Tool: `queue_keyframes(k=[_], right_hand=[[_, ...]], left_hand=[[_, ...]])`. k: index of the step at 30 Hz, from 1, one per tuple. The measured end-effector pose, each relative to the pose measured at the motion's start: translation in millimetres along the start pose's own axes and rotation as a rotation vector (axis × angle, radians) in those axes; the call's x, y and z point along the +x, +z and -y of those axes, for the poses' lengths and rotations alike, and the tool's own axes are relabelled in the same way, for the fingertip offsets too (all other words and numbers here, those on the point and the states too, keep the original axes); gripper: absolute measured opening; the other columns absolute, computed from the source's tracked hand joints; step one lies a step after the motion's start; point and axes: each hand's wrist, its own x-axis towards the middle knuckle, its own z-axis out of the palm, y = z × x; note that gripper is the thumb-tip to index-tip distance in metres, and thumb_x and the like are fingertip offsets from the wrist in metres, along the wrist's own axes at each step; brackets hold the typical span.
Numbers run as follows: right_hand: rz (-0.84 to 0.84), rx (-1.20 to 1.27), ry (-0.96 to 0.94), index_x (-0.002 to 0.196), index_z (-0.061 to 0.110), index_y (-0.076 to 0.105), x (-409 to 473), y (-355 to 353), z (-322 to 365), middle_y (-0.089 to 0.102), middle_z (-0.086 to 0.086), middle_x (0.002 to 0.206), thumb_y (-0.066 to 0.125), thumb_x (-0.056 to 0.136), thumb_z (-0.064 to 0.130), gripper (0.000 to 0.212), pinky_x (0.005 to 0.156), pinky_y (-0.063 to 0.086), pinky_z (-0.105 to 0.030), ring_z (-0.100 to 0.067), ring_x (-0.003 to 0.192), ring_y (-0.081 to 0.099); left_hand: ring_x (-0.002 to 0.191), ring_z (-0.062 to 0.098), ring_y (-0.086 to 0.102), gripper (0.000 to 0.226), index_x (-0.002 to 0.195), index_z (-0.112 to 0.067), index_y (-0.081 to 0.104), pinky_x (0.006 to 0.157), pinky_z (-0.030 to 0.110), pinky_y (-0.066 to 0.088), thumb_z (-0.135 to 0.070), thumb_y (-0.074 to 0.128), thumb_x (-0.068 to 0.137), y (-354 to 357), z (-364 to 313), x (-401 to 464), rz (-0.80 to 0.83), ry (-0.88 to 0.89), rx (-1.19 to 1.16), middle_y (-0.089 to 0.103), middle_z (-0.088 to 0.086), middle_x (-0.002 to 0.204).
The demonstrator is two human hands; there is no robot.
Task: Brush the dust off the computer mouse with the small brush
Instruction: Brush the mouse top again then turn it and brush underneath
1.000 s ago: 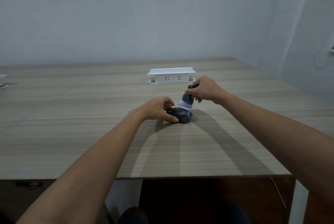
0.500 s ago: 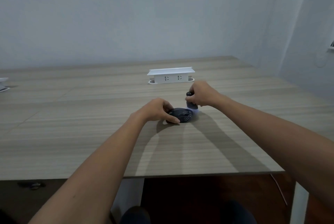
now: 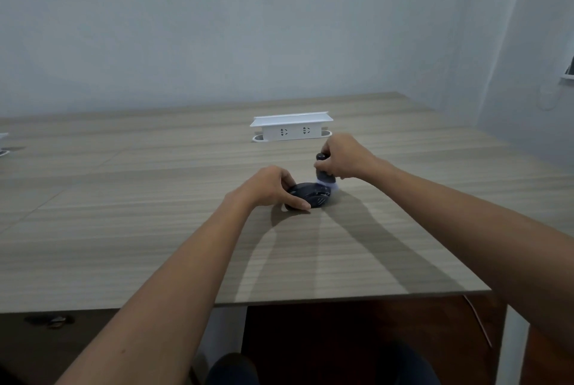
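Item: left hand (image 3: 270, 187) clasps computer mouse (image 3: 310, 195) on table (image 3: 155, 229), long axis left-right; beyond, right hand (image 3: 343, 157) grips small brush (image 3: 324, 178), bristles touching the mouse's far-right end; power strip (image 3: 292, 129) behind

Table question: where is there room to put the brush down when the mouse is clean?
Bare table lies left of the left hand, and along the near edge between both forearms. It is crowded around the mouse, where the right hand holds the brush, with the socket box just behind.
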Motion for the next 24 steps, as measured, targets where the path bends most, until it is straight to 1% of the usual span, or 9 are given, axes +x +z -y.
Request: queue_keyframes(k=[3, 6, 9, 11, 12, 15, 18, 21, 24], right_hand=[[0.003, 0.095, -0.059, 0.064, -0.002, 0.068, -1, 1, 17, 0.064, -0.012, 0.055, 0.067, 0.084, 0.01, 0.024, 0.034, 0.044, -0.017, -0.01, 0.035, 0.055], [-0.005, 0.168, -0.048, 0.061, 0.004, 0.067, -1, 2, 19, 0.065, -0.011, 0.056, 0.067, 0.084, 0.01, 0.024, 0.034, 0.042, -0.015, -0.009, 0.038, 0.057], [-0.05, 0.082, -0.005, 0.054, 0.0, 0.058, -3, 3, 7, 0.055, -0.012, 0.051, 0.067, 0.082, 0.009, 0.031, 0.037, 0.038, -0.022, -0.018, 0.041, 0.049], [-0.073, -0.024, -0.014, 0.046, 0.006, 0.042, -9, 4, 2, 0.042, -0.008, 0.048, 0.065, 0.081, 0.006, 0.042, 0.042, 0.028, -0.025, -0.014, 0.043, 0.036], [-0.082, -0.038, -0.031, 0.045, 0.006, 0.04, -11, 4, 1, 0.041, -0.009, 0.049, 0.064, 0.08, 0.006, 0.042, 0.043, 0.027, -0.026, -0.011, 0.045, 0.033], [-0.07, 0.066, -0.045, 0.055, -0.006, 0.059, -14, 3, 6, 0.062, -0.021, 0.056, 0.064, 0.079, 0.008, 0.028, 0.039, 0.044, -0.028, -0.017, 0.046, 0.05], [-0.047, 0.185, -0.055, 0.061, -0.001, 0.068, -14, -1, 11, 0.07, -0.017, 0.062, 0.065, 0.082, 0.008, 0.023, 0.036, 0.049, -0.021, -0.022, 0.047, 0.063], [-0.043, 0.127, -0.021, 0.064, -0.009, 0.068, -14, -3, 4, 0.071, -0.022, 0.063, 0.064, 0.081, 0.006, 0.023, 0.041, 0.052, -0.026, -0.023, 0.045, 0.061], [-0.055, 0.063, 0.025, 0.067, -0.015, 0.068, -16, -2, -2, 0.071, -0.027, 0.067, 0.061, 0.077, 0.004, 0.023, 0.049, 0.052, -0.034, -0.023, 0.044, 0.053]], left_hand=[[0.071, 0.017, 0.059, 0.077, 0.093, -0.003, 0.072, 0.066, 0.034, 0.045, -0.062, 0.09, 0.046, 0, -1, -1, -0.013, -0.002, 0.017, 0.067, -0.003, 0.076], [0.065, 0.017, 0.045, 0.077, 0.09, 0.005, 0.068, 0.062, 0.033, 0.032, -0.057, 0.091, 0.051, 3, -4, -5, -0.037, -0.002, 0.025, 0.052, 0.004, 0.069], [0.074, 0.028, 0.064, 0.067, 0.089, -0.005, 0.075, 0.067, 0.045, 0.049, -0.056, 0.092, 0.05, 5, -6, -8, -0.05, -0.004, 0.018, 0.073, 0.008, 0.077], [0.09, 0.028, 0.071, 0.06, 0.089, -0.012, 0.077, 0.081, 0.046, 0.056, -0.054, 0.093, 0.05, 7, -6, -9, -0.067, -0.009, -0.006, 0.078, 0.01, 0.09], [0.091, 0.028, 0.071, 0.06, 0.089, -0.012, 0.077, 0.081, 0.045, 0.056, -0.054, 0.093, 0.05, 7, -6, -9, -0.075, -0.011, -0.016, 0.078, 0.011, 0.091], [0.068, 0.021, 0.061, 0.063, 0.089, -0.006, 0.075, 0.062, 0.037, 0.047, -0.053, 0.094, 0.051, 9, -6, -9, -0.092, -0.02, -0.038, 0.072, 0.011, 0.076], [0.057, 0.015, 0.041, 0.068, 0.087, 0.006, 0.068, 0.055, 0.03, 0.029, -0.049, 0.094, 0.055, 9, -7, -11, -0.087, -0.042, -0.061, 0.049, 0.005, 0.063], [0.065, 0.016, 0.052, 0.064, 0.092, 0.001, 0.072, 0.059, 0.029, 0.037, -0.048, 0.094, 0.057, 9, -9, -12, -0.083, -0.048, -0.061, 0.063, 0.008, 0.07], [0.076, 0.017, 0.061, 0.062, 0.095, -0.007, 0.074, 0.067, 0.031, 0.045, -0.05, 0.093, 0.054, 10, -7, -9, -0.093, -0.031, -0.049, 0.076, 0.011, 0.089]])
